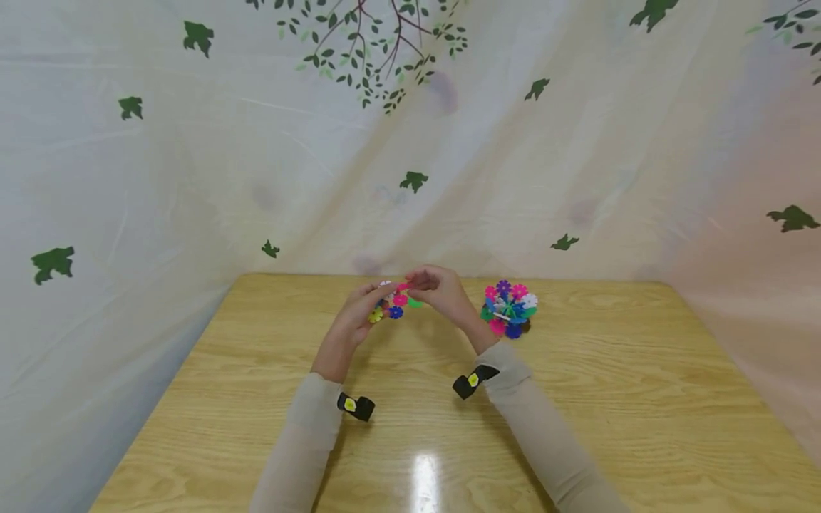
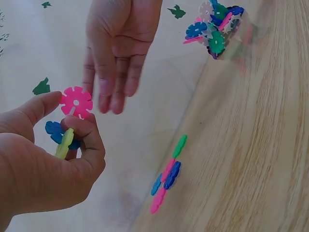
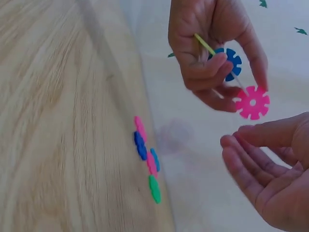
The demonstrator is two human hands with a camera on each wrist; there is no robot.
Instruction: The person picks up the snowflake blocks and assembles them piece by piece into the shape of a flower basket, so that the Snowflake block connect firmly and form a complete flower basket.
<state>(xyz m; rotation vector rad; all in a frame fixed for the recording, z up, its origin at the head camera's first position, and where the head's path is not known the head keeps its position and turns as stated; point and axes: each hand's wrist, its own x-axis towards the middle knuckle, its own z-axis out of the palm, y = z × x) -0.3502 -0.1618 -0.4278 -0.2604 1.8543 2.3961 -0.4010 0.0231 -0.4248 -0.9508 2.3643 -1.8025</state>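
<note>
My left hand (image 1: 353,313) holds a few notched plastic snowflake discs joined together. Its thumb and index finger are at a pink disc (image 2: 83,99), while the curled fingers keep a blue disc (image 2: 54,129) and a yellow disc (image 2: 64,145) near the palm. A white disc (image 3: 238,82), seen edge-on, meets the pink one. Close to the pink disc, my right hand (image 1: 442,293) has its fingers extended and nothing in them. Below the hands, loose discs lie on the table: green (image 2: 179,146), dark blue (image 2: 172,175), light blue (image 2: 156,184) and pink (image 2: 158,200).
A ball-like cluster of many-coloured discs (image 1: 509,310) stands on the wooden table (image 1: 609,385), right of my right hand. Behind the table's far edge hangs a pale curtain (image 1: 308,178) with green leaf prints. Black wrist straps with cameras (image 1: 356,407) sit over both sleeves.
</note>
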